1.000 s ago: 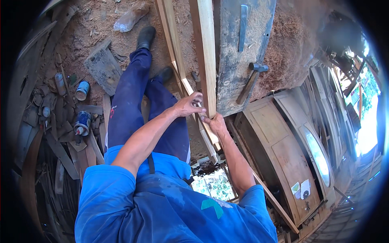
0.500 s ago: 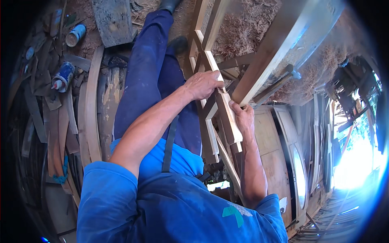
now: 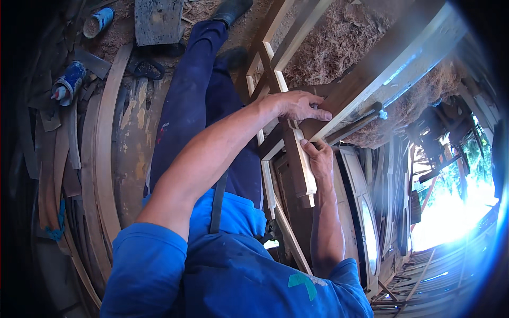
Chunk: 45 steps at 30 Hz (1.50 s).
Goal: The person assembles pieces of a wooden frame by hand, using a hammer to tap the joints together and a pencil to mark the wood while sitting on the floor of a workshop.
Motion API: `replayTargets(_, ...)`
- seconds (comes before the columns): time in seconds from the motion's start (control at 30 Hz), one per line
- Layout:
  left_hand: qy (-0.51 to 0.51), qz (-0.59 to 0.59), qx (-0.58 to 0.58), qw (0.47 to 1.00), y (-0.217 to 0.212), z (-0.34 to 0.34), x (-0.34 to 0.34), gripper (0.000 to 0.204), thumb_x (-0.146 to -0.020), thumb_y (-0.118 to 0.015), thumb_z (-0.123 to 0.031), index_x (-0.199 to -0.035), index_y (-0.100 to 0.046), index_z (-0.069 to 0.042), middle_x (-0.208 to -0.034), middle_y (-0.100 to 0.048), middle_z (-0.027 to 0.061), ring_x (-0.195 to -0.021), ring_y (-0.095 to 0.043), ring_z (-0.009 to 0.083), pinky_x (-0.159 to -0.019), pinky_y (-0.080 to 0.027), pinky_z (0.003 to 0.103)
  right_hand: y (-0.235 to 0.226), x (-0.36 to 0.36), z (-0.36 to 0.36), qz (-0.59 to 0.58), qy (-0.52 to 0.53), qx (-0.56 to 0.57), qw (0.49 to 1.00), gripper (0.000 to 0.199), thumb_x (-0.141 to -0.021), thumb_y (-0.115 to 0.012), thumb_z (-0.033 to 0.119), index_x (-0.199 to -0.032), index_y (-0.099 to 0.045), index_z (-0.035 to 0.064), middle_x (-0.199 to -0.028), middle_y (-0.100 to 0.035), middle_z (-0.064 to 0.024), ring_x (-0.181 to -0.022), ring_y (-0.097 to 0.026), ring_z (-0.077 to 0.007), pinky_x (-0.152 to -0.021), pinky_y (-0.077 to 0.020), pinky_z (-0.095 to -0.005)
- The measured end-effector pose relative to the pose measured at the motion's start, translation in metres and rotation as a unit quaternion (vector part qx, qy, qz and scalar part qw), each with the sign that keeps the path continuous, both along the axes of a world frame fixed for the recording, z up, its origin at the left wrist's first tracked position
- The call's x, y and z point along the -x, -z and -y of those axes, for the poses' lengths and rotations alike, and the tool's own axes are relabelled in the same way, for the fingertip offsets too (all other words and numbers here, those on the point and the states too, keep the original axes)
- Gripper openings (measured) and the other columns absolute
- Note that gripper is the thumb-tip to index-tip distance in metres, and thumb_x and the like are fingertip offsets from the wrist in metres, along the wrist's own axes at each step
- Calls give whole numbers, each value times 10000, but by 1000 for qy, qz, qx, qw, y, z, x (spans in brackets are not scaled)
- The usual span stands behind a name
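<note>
A pale wooden lattice frame [image 3: 302, 153] with crossing bars and tenon ends slants in front of my body. My right hand [image 3: 319, 159] grips its near right bar, thumb on top and the other fingers partly hidden behind the wood. Across the same frame reaches my left hand [image 3: 303, 106], its thumb and fingers apart near the lower end of a thick wooden beam [image 3: 366, 85]. Whether the left fingertips press on the beam I cannot tell.
A bar clamp [image 3: 355, 124] lies along the beam's right side. Wood shavings [image 3: 339, 47] cover the ground beyond. At left are curved wooden strips [image 3: 108, 143], a blue can [image 3: 69, 82] and another can [image 3: 99, 22]. Door panels [image 3: 366, 212] stand at right.
My left hand has let go of the frame bar and shifted right toward the beam's end, its fingers spreading. My right hand keeps its grip on the frame. The view has shifted slightly.
</note>
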<state>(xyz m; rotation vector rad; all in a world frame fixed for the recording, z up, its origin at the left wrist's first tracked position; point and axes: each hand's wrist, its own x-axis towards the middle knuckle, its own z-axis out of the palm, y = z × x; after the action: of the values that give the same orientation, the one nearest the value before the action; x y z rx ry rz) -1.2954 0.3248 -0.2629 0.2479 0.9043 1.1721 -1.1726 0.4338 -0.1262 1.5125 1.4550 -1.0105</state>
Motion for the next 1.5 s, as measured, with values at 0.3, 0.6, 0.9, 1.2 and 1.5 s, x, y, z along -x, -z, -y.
replayTargets(0.3,-1,19,27,999,36,-17,-38,1110,-700,-643,-802,-1499,-361,-84,-1471,-441,205,-1381,-404,307,-1143,-324,396,-42,64,-15,-57,-249,-106,961,393,-869,-694,165,-1187,-631,-59,-1025,-681,-99,-923,-622,-152,-853,-487,-279)
replayTargets(0.6,36,14,-15,999,71,-42,-43,1288,-659,-519,-902,-1532,-181,-18,-1543,-294,218,-1444,-279,342,-1178,-254,425,-145,155,-17,-522,-261,-8,812,310,-897,-628,133,-1177,-569,14,-890,-664,-107,-766,-627,-201,-697,-508,-293)
replayTargets(0.9,57,-31,-23,998,64,-46,-33,1429,-568,-393,-1002,-1532,-133,20,-1581,-186,245,-1476,-185,363,-1204,-180,457,-161,153,-25,-525,-252,63,810,387,-884,-626,156,-1221,-470,45,-873,-652,-118,-704,-623,-247,-667,-518,-325)
replayTargets(1.2,76,-28,-48,996,62,-41,-26,1371,-605,-407,-980,-1530,-181,7,-1559,-249,251,-1465,-226,353,-1200,-209,430,-58,138,-34,41,-664,82,742,525,-801,-527,-35,-1298,-585,124,-959,-625,-174,-856,-662,-316,-706,-514,-441)
replayTargets(1.5,82,93,-25,992,71,-43,-25,1351,-609,-419,-978,-1545,-173,-35,-1539,-320,227,-1405,-351,375,-1153,-296,439,41,123,-21,-54,-863,212,456,359,-860,-552,102,-1155,-687,254,-891,-622,-60,-848,-644,-209,-842,-462,-357)
